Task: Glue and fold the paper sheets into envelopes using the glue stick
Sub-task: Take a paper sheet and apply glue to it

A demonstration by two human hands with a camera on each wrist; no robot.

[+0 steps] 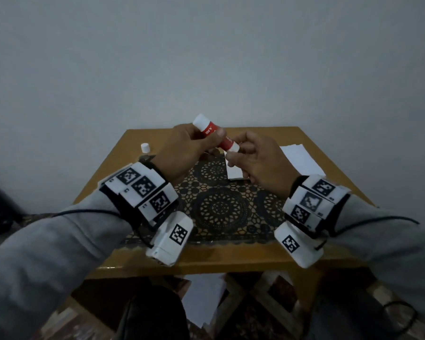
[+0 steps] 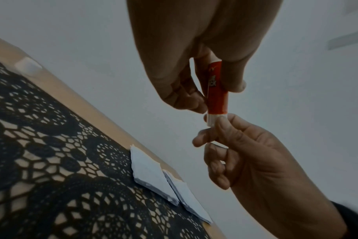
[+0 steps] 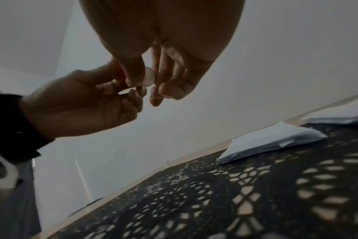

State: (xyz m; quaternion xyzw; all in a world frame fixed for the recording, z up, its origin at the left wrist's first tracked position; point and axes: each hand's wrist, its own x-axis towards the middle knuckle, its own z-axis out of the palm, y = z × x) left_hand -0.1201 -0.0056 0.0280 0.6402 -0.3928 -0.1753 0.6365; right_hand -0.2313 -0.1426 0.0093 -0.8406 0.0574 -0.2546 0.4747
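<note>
A red glue stick (image 1: 217, 136) with white ends hangs tilted in the air above the table's far half. My left hand (image 1: 206, 141) grips its red body (image 2: 217, 90) between thumb and curled fingers. My right hand (image 1: 233, 153) pinches the white base knob (image 2: 212, 120) at its near end with thumb and forefinger; that knob (image 3: 148, 77) is partly hidden by fingers in the right wrist view. Its white cap (image 1: 145, 147) stands off the stick on the table's far left. Under my hands, a folded white paper (image 1: 233, 171) lies on the lace mat.
A black lace mat (image 1: 219, 207) covers the middle of the small wooden table (image 1: 231, 261). A stack of white sheets (image 1: 302, 159) lies at the far right. Another white sheet (image 1: 204, 298) lies on the floor beneath the table. A plain wall stands close behind.
</note>
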